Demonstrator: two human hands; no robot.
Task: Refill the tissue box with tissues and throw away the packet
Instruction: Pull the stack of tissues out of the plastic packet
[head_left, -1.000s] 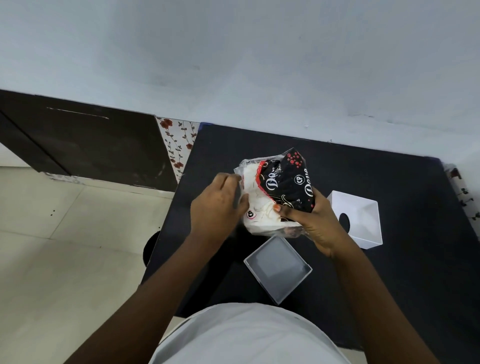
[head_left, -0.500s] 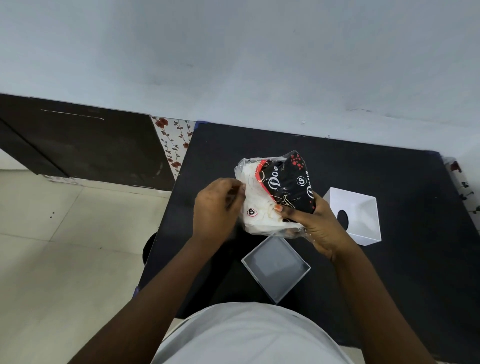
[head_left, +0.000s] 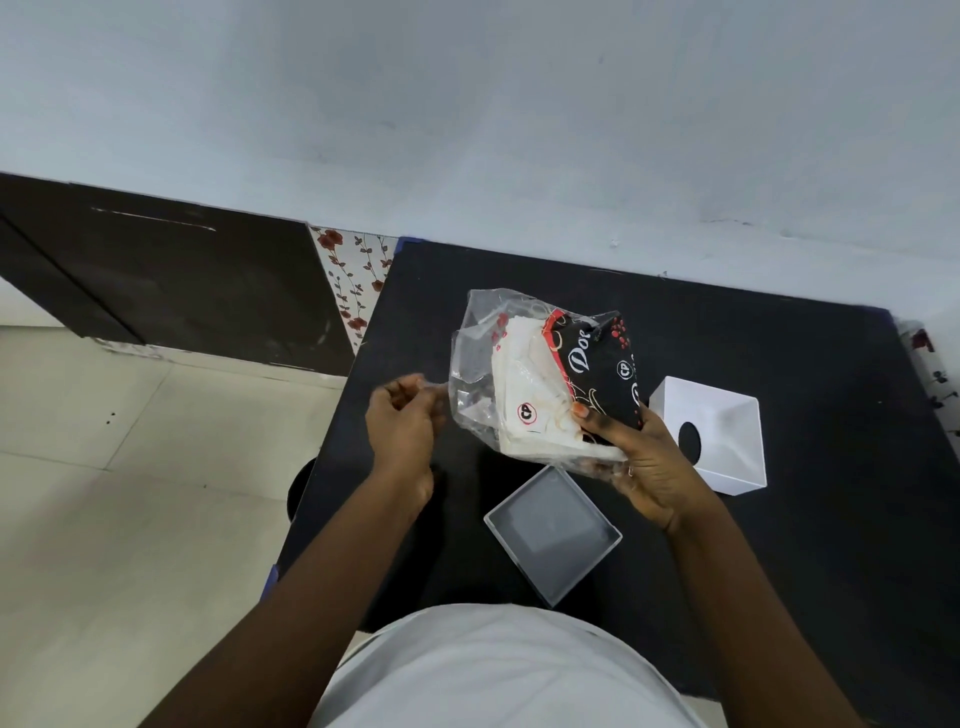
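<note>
My right hand (head_left: 641, 457) grips the tissue packet (head_left: 597, 364) from below and holds it above the black table (head_left: 810, 364). The packet is clear plastic with a black and red printed panel, and white tissues (head_left: 524, 384) show inside. Its clear left end (head_left: 467, 364) is stretched open toward my left hand (head_left: 402, 423), whose fingers pinch the plastic's edge. The tissue box lies in two parts. Its shallow square base (head_left: 553, 535) sits empty just below the packet. The white cover (head_left: 719, 431), with an oval hole, rests to the right of my right hand.
The table stands against a pale wall (head_left: 519, 130). A dark cabinet (head_left: 182, 280) and light floor tiles (head_left: 130, 493) are to the left. A dark round object (head_left: 297, 486) sits on the floor, half hidden under the table's left edge.
My left hand has pulled away to the left with the plastic's edge, which opens the packet's clear end. My right hand has tilted the packet slightly.
</note>
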